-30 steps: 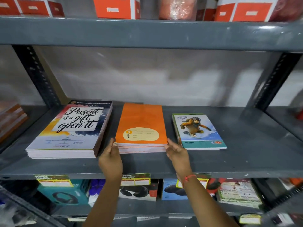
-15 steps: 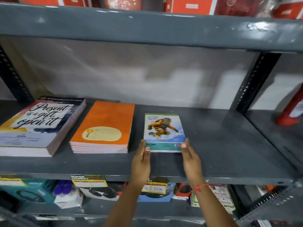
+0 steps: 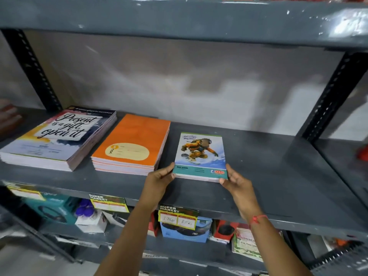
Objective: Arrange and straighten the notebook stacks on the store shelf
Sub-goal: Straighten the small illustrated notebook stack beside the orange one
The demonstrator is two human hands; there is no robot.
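Nearest, the left hand [image 3: 157, 181] and right hand [image 3: 238, 182] each close a grip on a front corner of the small blue notebook stack [image 3: 200, 156] (an orange figure on its cover), which lies flat near the front edge of the grey shelf [image 3: 278, 176]. Just left sits the orange notebook stack [image 3: 133, 142], then the larger lettered notebook stack [image 3: 59, 136], both reaching farther back.

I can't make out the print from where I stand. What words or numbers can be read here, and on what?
"Present is a gift, open it": leftmost notebook stack.
"YOU": orange notebook stack.
"Adventure awaits", "GOLD": small notebook stack.
"SUPER MARKET", handwritten "1700": price tag.
Finer print everywhere is too blurred.
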